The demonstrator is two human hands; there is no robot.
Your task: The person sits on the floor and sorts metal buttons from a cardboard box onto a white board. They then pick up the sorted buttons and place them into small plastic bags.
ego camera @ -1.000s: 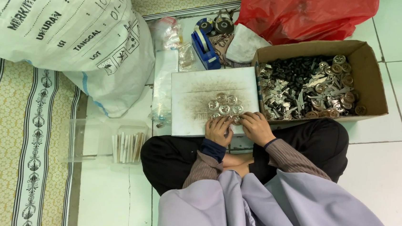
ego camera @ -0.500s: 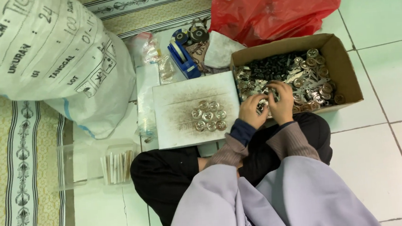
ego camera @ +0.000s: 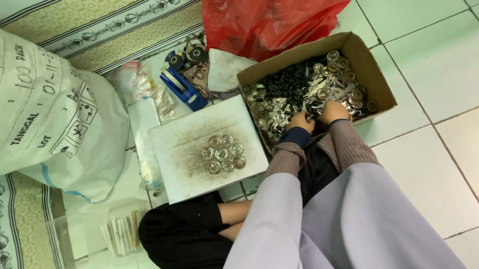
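Metal parts point(ego camera: 304, 92), a heap of silvery plates, round discs and small black pieces, fill the open cardboard box point(ego camera: 376, 78) that sits on the tiled floor point(ego camera: 451, 152) in front of the seated person. Both hands are down in the near edge of that heap. The left hand point(ego camera: 302, 121) rests with its fingers curled into the parts at the box's front wall; whether it has closed on a piece cannot be told. The right hand point(ego camera: 334, 110) lies just beside it, fingers bent down among the silvery plates, and its grip is likewise hidden from view.

Touching the box on its left side lies a white board point(ego camera: 185, 167), smudged dark around the middle, with a tight cluster of round silver discs point(ego camera: 223, 153) set on it. Beyond the board a blue tape dispenser point(ego camera: 183, 87) lies near some clear plastic bags point(ego camera: 138, 82). A red plastic bag point(ego camera: 275, 9) stands behind the box. A large white sack point(ego camera: 27, 111) with printed markings fills the left side, resting partly on a patterned mat point(ego camera: 117, 24). Near the person's knee is a clear container holding white sticks point(ego camera: 123, 233).
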